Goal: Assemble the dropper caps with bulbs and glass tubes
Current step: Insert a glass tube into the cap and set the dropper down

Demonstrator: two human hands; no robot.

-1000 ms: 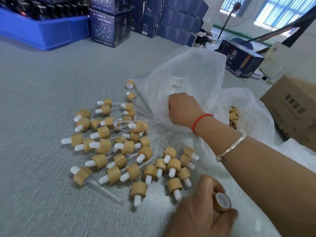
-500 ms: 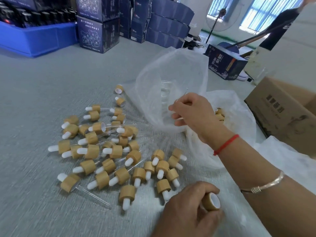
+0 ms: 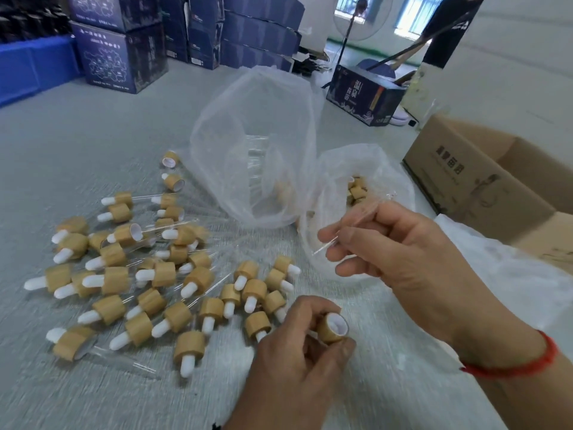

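At the near edge of the grey felt-covered table, the person's left hand holds a tan bamboo-look dropper cap between thumb and fingertips, its white-lined open mouth turned up and toward the other hand, I'd say so a tube can be slid straight in. The right hand sits just above it, fingers curled round a thin clear glass tube pinched near its middle, the lower tip slanting down to the left toward the cap; the two parts are near but not yet touching. Toward the table's left side lies a loose spread of tan caps with white rubber bulbs, several already carrying tubes. Behind the hands two crumpled clear plastic bags stand open toward the person; tubes show faintly through the left one and more caps in the right one. A brown cardboard carton sits at the right edge.
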